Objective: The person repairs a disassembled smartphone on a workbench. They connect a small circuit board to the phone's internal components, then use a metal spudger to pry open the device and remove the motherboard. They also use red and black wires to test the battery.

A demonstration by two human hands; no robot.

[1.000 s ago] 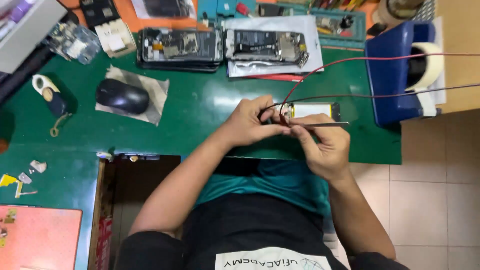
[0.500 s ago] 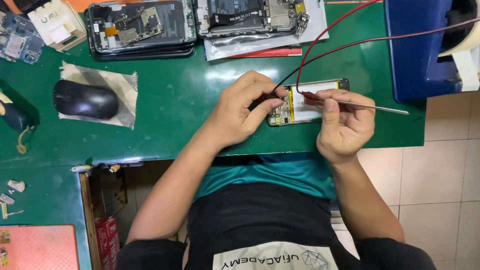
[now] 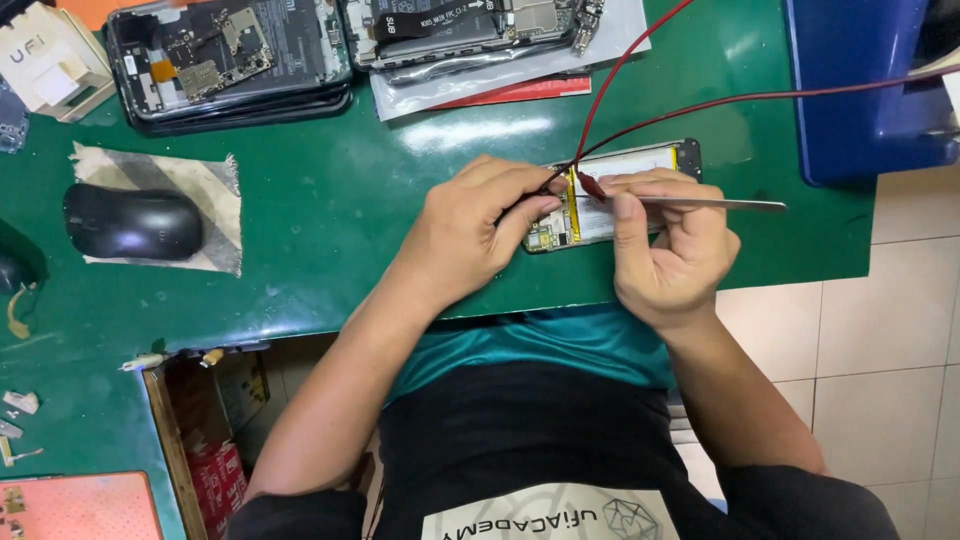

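Note:
An opened phone (image 3: 640,165) with its white battery and circuit board showing lies near the front edge of the green table (image 3: 330,230). My left hand (image 3: 475,225) pinches a dark probe tip against the board at the phone's left end. My right hand (image 3: 665,250) grips slim metal tweezers (image 3: 715,204) laid across the phone, tips pointing left at the same spot. A red wire (image 3: 620,70) and a dark wire (image 3: 760,98) run from that spot up and to the right.
Two other disassembled phones (image 3: 230,55) (image 3: 470,25) lie at the back, one on a white sheet. A black mouse (image 3: 132,222) rests on a cloth at left. A blue box (image 3: 865,90) stands at right. An open drawer (image 3: 205,420) sits below the table edge.
The camera has moved closer, so the hands and phone look larger. Both hands stay on the phone; the tweezers remain level across it.

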